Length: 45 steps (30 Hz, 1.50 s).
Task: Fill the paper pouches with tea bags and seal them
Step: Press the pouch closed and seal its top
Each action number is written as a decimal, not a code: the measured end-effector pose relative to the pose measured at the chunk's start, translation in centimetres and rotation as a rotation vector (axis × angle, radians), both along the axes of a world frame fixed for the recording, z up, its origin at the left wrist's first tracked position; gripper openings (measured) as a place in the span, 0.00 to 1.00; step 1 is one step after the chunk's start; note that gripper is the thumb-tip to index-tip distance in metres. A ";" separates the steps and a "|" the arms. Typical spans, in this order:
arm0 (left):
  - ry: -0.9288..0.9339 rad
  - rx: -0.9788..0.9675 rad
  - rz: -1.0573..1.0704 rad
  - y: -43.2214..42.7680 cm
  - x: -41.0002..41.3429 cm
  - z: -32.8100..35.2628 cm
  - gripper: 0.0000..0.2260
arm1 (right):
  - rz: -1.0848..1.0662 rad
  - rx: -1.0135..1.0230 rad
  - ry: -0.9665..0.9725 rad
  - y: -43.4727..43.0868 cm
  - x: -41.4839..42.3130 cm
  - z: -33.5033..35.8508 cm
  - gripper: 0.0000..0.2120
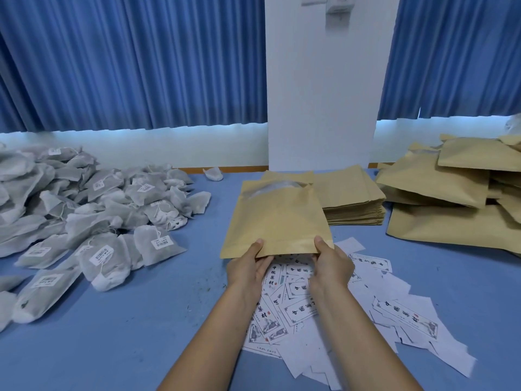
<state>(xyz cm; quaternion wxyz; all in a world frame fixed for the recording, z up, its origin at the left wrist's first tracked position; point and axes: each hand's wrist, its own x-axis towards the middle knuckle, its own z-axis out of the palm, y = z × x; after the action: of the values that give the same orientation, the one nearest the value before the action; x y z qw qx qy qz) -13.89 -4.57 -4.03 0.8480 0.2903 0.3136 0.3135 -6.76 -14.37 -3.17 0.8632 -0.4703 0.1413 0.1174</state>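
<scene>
The left hand and right hand pinch the pouch by its near edge, thumbs on top; it is held over mid-desk, long axis running away, mouth at the far end; the tea bags heap by the desk's left edge, nearer the left hand.

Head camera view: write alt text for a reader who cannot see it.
The left hand and right hand hold a brown paper pouch by its near edge above printed labels on a blue table. Tea bags are heaped at left; stacked pouches lie at right.
</scene>
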 end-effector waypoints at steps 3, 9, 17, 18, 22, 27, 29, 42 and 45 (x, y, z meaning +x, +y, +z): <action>0.011 0.012 0.009 -0.2 -0.3 0.4 0.07 | 0.047 0.032 -0.014 0.1 0.0 -0.1 0.05; 0.004 0.056 0.033 -1.0 -0.5 0.5 0.12 | 0.148 0.036 -0.009 0.6 -0.7 -0.3 0.07; -0.038 0.072 0.003 -1.6 -0.6 0.7 0.07 | 0.244 0.152 -0.094 1.0 -1.6 -0.4 0.09; -0.039 0.082 -0.004 -1.8 -0.6 0.6 0.07 | 0.234 0.139 -0.098 1.0 -1.7 -0.4 0.09; -0.021 0.114 -0.026 -2.1 -0.4 0.7 0.12 | 0.180 0.106 -0.079 0.9 -1.4 -0.4 0.10; 0.057 0.124 -0.023 -2.0 -0.4 0.5 0.14 | 0.279 0.140 -0.095 1.2 -2.2 -0.5 0.08; 0.074 0.099 0.037 -1.8 -0.3 0.5 0.13 | 0.276 0.133 -0.075 1.4 -2.3 -0.5 0.10; 0.249 0.279 -0.017 -1.7 -0.7 0.2 0.08 | 0.368 0.101 -0.057 1.8 -3.3 -0.7 0.11; 0.256 0.313 -0.020 -2.1 -0.8 0.2 0.09 | 0.333 0.027 -0.069 1.8 -3.1 -1.0 0.11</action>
<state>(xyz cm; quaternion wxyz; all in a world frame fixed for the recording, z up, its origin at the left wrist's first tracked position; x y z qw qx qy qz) -14.71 -6.70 -3.81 0.7489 0.4591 0.3636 0.3103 -9.83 -12.55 -4.19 0.8424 -0.4791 0.0300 0.2447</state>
